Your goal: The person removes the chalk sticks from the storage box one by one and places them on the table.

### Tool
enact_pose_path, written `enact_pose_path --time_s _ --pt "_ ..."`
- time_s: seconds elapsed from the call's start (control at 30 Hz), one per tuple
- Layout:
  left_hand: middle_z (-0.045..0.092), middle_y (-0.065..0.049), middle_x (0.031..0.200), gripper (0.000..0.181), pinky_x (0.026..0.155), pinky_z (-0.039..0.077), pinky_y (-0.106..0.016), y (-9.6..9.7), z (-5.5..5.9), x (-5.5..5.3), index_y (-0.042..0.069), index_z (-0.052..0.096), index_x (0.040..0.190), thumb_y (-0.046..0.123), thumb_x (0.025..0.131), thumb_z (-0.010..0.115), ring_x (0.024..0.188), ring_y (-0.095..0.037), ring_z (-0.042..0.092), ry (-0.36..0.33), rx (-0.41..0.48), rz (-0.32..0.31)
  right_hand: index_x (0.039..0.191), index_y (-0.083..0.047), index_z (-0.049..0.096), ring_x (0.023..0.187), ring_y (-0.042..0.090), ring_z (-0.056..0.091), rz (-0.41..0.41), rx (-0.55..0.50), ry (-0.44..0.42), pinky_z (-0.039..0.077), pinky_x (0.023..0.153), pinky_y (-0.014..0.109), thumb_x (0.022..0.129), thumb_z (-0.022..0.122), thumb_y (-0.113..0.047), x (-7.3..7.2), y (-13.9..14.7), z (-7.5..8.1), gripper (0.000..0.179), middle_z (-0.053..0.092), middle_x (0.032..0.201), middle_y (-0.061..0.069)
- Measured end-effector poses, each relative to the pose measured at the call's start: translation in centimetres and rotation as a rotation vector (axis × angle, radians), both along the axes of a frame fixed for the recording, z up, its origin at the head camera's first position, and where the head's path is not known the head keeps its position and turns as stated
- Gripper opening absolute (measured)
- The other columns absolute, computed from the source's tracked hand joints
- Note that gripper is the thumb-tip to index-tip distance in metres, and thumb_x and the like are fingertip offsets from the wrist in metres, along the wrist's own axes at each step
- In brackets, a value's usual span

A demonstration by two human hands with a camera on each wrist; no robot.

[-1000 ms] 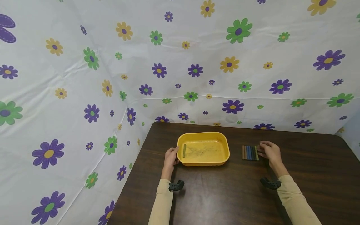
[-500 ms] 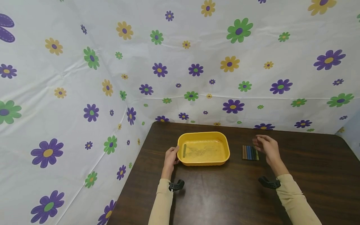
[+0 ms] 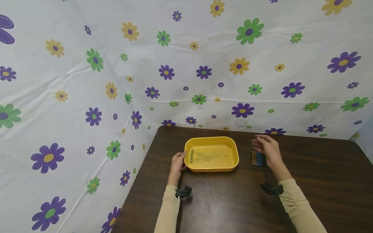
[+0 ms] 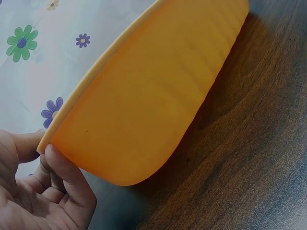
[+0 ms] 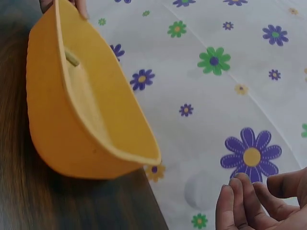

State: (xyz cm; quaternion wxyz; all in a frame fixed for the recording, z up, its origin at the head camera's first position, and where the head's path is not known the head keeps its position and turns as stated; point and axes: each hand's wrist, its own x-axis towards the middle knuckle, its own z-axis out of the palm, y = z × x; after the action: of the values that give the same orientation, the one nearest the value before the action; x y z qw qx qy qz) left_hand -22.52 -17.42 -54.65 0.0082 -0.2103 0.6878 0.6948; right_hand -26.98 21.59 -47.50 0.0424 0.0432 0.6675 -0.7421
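Note:
A yellow plastic tub (image 3: 214,157) stands on the table. Its left rim is pinched between the thumb and fingers of my left hand (image 3: 176,164), as the left wrist view shows up close. Inside the tub, near the left end, lies one olive-green stick (image 3: 191,156). To the right of the tub, a row of several brown, blue and dark chalk-like sticks (image 3: 257,158) lies side by side. My right hand (image 3: 270,151) hovers over this row and covers its right end. In the right wrist view its fingers (image 5: 244,201) are loosely bent, with nothing visible between them and the thumb.
The dark wood table (image 3: 221,200) meets a white flowered sheet (image 3: 186,58) at the back and left. A black band (image 3: 183,192) is worn on the left wrist, another band (image 3: 271,188) on the right.
My right hand has left the right end of the stick row, risen and shifted left over the row. The left hand and the tub have stayed in place.

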Motion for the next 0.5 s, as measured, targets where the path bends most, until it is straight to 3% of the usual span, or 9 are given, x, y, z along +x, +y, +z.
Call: enact_pose_path --time_s 0.5 --pt "0.054 -0.007 0.080 0.042 0.054 0.046 -0.023 0.2 0.3 0.0 -0.009 0.061 0.117 0.032 0.107 0.060 0.060 -0.010 0.049 -0.002 0.001 0.006 0.139 0.008 0.050 0.088 0.005 0.070 0.053 -0.008 -0.033 0.058 0.082 0.024 0.112 0.048 -0.020 0.1 -3.8 0.3 0.039 0.071 0.092 -0.011"
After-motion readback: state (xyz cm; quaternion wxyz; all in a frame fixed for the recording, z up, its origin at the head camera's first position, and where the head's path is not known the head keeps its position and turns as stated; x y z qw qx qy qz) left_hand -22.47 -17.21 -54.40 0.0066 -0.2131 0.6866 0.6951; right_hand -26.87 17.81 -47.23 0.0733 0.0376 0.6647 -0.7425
